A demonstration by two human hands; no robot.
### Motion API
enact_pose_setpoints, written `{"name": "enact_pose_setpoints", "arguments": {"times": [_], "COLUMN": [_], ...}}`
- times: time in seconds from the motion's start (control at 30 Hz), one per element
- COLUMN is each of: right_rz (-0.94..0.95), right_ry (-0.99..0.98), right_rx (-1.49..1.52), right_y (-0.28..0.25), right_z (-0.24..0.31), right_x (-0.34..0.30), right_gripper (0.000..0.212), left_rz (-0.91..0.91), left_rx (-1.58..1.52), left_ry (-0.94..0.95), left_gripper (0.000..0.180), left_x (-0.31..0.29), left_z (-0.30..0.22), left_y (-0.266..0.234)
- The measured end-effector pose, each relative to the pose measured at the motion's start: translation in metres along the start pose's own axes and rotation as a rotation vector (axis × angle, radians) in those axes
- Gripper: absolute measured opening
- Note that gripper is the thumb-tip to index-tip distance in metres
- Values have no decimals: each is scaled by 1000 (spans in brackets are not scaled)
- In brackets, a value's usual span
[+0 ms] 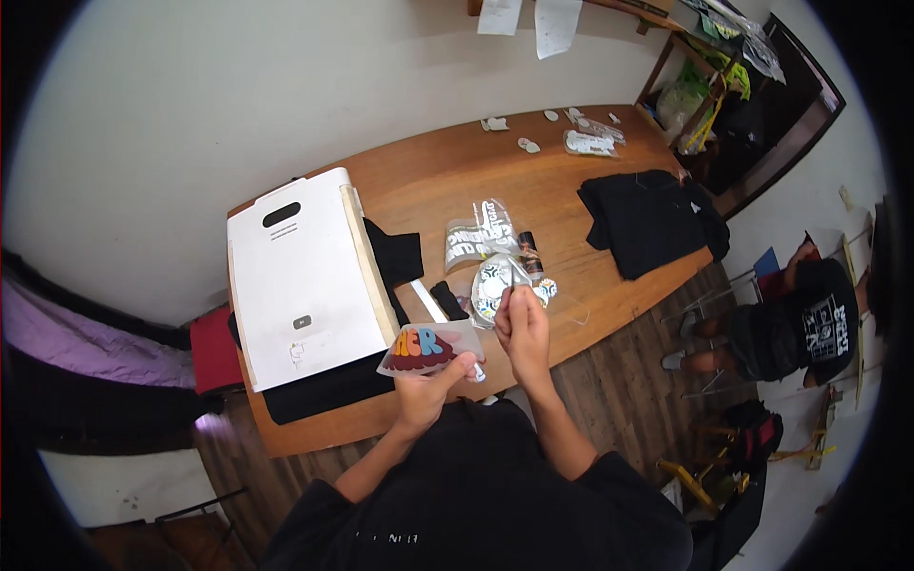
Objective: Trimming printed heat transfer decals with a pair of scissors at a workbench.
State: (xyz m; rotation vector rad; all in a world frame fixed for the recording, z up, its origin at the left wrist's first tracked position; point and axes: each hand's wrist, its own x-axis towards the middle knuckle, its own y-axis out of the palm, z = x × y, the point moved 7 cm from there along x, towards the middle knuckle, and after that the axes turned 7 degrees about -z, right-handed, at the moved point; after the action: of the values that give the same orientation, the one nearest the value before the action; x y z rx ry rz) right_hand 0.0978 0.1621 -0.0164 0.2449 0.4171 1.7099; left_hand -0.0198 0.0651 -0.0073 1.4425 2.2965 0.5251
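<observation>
My left hand (426, 395) grips a translucent transfer film (461, 335) printed with colourful block letters over a dark red shape. A small white piece (479, 372) shows by its fingertips; what it is I cannot make out. Just to the right, my right hand (524, 328) is closed around a slim grey pointed tool (517, 274), its tip upward and its kind unclear. Beyond that hand, on the wooden table (409, 195), lie a round sheet of patterned cutouts (488, 276), a clear film with white lettering (466, 246) and a small dark bottle (529, 252).
A large white flat-topped machine (309, 243) stands at left, black fabric (314, 404) under it. Folded black garments (643, 224) lie at the table's right end. White cutouts (590, 143) are scattered at the back. Another person (804, 319) is off to the right.
</observation>
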Motion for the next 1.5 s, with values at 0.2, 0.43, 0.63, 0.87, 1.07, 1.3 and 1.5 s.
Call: {"name": "enact_pose_setpoints", "arguments": {"times": [0.2, 0.43, 0.63, 0.87, 1.07, 1.3, 1.5], "right_rz": [53, 172, 135, 105, 173, 243, 423], "right_ry": [12, -54, -78, -259, -321, -303, -142], "right_rx": [18, -207, -220, -251, -285, -269, -268], "right_y": [-14, -9, -38, -45, -48, -52, -49], "right_z": [1, 15, 35, 78, 90, 92, 85], "right_x": [-16, -17, -3, 21, 37, 39, 46], "right_gripper": [26, 7, 6, 7, 9, 7, 7], "left_rz": [-99, 114, -8, -121, -155, -219, 78], "left_rx": [50, 207, 97, 108, 120, 202, 549], "left_ry": [91, 251, 215, 251, 317, 316, 306], "left_gripper": [32, 46, 40, 35, 29, 23, 40], "left_x": [9, 8, 18, 12, 4, -19, -27], "left_z": [-5, -7, -4, -19, -15, -12, -35], "left_y": [-5, 30, 29, 19, 19, 18, 18]}}
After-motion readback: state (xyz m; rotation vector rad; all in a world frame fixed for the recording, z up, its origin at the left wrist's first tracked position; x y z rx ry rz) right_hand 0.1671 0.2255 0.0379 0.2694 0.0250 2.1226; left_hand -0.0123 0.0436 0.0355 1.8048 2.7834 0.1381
